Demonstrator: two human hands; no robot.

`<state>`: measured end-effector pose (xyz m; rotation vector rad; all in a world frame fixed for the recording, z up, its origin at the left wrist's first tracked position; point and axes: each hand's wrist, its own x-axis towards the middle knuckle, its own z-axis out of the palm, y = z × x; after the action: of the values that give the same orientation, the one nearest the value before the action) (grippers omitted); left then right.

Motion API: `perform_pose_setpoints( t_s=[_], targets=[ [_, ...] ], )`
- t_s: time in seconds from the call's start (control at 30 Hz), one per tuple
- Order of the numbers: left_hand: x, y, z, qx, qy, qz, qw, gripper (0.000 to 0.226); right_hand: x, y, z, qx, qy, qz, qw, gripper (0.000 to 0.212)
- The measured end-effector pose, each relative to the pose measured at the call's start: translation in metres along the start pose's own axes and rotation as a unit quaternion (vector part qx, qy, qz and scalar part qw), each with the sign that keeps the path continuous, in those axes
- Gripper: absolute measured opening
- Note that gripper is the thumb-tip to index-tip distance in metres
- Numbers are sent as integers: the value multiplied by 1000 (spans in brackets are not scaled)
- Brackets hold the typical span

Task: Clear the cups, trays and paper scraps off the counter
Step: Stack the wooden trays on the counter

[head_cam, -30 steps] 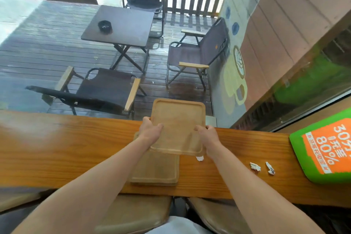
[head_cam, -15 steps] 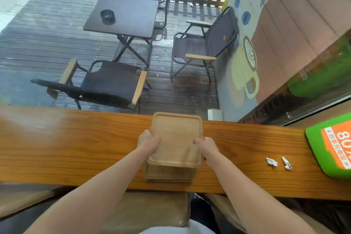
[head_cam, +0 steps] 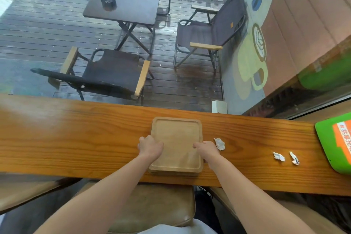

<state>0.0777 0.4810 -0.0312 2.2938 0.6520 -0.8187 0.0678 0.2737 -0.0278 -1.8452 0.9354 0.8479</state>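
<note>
Two wooden trays lie stacked on the wooden counter (head_cam: 76, 138), the top tray (head_cam: 177, 138) squarely over the lower one, whose edge shows only along the near side. My left hand (head_cam: 151, 148) grips the stack's left rim, thumb on top. My right hand (head_cam: 206, 150) grips the right rim. A crumpled paper scrap (head_cam: 219, 143) lies just right of my right hand. Two more paper scraps (head_cam: 278, 156) (head_cam: 294, 157) lie further right on the counter. No cups are in view.
A green board with an orange label (head_cam: 334, 138) rests on the counter's right end. Brown padded stools (head_cam: 152, 207) stand below the near edge. Beyond the glass are dark folding chairs and a table on a wet deck.
The upper tray came down from a raised, tilted position onto the lower tray and now sits aligned with it. Both hands stayed on its side rims. A scrap beside my right hand became visible.
</note>
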Motion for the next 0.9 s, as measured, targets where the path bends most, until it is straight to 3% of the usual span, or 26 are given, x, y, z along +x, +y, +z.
perform_pose_setpoints(
  t_s=[0.3,0.57,0.9],
  targets=[
    [-5,-4,-3,71,14,-4,997,40,-3,-2,5,14,-19,14,1000,66],
    [4,-16,-8,-54,-18,31,998,22,-2,5,-3,61,-44,11,997,72],
    [4,-29,3,-94,-11,-66,993,31,1,20,15,176,-3,98,980,79]
  ],
)
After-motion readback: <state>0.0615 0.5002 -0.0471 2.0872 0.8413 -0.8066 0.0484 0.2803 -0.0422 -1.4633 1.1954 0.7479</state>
